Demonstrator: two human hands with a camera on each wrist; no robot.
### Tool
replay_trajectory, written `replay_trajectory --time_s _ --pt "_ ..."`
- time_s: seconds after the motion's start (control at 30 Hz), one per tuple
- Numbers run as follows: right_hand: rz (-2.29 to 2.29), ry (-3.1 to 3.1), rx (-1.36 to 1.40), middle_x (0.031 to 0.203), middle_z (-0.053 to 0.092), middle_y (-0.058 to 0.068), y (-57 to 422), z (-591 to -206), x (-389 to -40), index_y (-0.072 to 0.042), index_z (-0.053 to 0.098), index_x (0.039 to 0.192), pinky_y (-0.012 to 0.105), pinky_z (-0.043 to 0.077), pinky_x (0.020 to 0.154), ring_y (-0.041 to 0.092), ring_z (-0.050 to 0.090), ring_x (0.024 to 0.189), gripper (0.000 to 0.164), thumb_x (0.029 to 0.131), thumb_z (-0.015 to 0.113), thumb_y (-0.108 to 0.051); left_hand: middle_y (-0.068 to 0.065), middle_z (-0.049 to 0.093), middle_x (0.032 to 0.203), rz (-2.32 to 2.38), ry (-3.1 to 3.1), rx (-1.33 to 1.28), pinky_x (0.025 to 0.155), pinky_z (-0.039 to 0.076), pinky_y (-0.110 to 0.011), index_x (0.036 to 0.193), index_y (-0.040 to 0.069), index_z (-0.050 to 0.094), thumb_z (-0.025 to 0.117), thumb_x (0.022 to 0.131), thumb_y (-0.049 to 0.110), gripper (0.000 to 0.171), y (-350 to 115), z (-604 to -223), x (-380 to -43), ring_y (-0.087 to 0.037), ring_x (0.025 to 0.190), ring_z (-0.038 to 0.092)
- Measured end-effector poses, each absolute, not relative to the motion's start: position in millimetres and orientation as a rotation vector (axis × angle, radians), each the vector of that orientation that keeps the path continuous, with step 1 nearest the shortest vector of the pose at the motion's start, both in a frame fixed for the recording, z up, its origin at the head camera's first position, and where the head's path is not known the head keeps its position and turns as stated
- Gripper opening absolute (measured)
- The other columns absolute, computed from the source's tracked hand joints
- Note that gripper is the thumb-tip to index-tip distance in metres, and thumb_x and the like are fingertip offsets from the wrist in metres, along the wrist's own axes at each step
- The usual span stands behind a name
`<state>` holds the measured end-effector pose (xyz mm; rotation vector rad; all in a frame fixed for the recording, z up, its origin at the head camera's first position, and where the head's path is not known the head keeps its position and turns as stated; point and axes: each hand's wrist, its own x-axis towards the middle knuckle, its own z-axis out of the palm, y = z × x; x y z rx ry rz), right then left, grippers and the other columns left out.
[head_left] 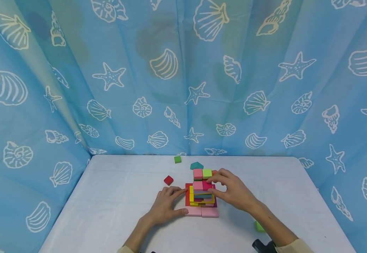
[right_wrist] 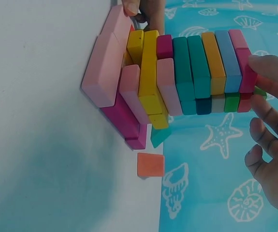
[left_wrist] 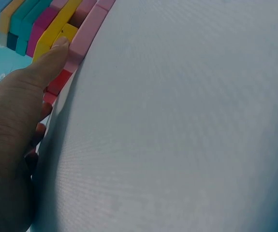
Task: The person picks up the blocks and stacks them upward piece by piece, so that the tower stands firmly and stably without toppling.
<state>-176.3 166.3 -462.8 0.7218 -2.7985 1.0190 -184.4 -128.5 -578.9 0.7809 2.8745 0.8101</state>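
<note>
A tower of coloured wooden blocks (head_left: 203, 196) stands on the table, layered in yellow, teal, orange, blue and pink. At its top, my right hand (head_left: 235, 191) pinches a magenta block (right_wrist: 246, 72) between thumb and index finger; the other fingers are apart from the tower. Beside that block lies a pink block (head_left: 197, 186), level with it. My left hand (head_left: 163, 208) rests at the left side of the base. Its thumb touches a pale pink block (left_wrist: 88, 36) at the front, and its fingers extend along a red block (head_left: 187, 196).
A red block (head_left: 168, 180) lies left of the tower, and a green block (head_left: 178, 159) near the back edge. Behind the tower sits a teal angled block (head_left: 197, 165). An orange block (right_wrist: 150, 165) lies to its right. Part of a green block (head_left: 259, 226) shows under the right forearm.
</note>
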Motion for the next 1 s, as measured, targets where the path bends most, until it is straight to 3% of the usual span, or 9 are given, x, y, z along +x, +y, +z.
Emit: replay_trajectory --time_s 0.37,0.57,0.7,0.87,1.0 --pt "1.001 -2.791 0.723 0.111 0.063 -0.002 165.7 -461.7 -175.6 -0.03 0.072 0.114 0.025 0.056 0.083 0.012 0.058 0.109 0.033 0.083 0.084 -0.027 0.006 0.047 0.144 0.814 2.877 0.794 0.102 0.039 -0.045 0.152 0.04 0.041 0.063 0.083 0.072 0.079 -129.5 -581.0 -185.6 -0.017 0.13 0.038" --pt "1.083 -2.776 0.695 0.107 0.058 -0.013 169.5 -462.3 -175.7 -0.03 0.067 0.114 0.023 0.055 0.076 0.01 0.057 0.1 0.037 0.082 0.085 -0.032 0.006 0.047 0.144 0.826 2.873 0.798 0.101 0.039 -0.045 0.152 0.04 0.041 0.064 0.083 0.071 0.079 -128.9 -581.7 -185.1 -0.018 0.129 0.038" --pt "1.209 -2.803 0.611 0.113 0.055 -0.009 179.2 -467.2 -177.9 -0.026 0.056 0.123 0.027 0.052 0.072 0.016 0.051 0.099 0.057 0.077 0.087 -0.04 0.006 0.047 0.144 0.82 2.875 0.8 0.1 0.039 -0.044 0.153 0.041 0.04 0.065 0.083 0.071 0.08 -128.4 -582.2 -185.2 -0.017 0.129 0.038" --pt "1.23 -3.034 0.544 0.145 0.044 0.005 188.8 -489.4 -183.8 -0.021 0.035 0.153 0.046 0.054 0.089 0.026 0.049 0.119 0.103 0.07 0.091 -0.042 0.005 0.048 0.143 0.805 2.884 0.796 0.1 0.04 -0.045 0.153 0.039 0.04 0.064 0.082 0.072 0.082 -128.8 -582.0 -186.0 -0.018 0.13 0.038" --pt "1.042 -3.243 0.575 0.155 0.038 0.012 189.1 -512.5 -184.5 -0.018 0.03 0.157 0.057 0.048 0.1 0.034 0.045 0.135 0.115 0.066 0.091 -0.051 0.004 0.048 0.143 0.809 2.884 0.793 0.101 0.04 -0.046 0.153 0.039 0.041 0.064 0.082 0.072 0.082 -129.2 -581.5 -185.9 -0.019 0.13 0.039"
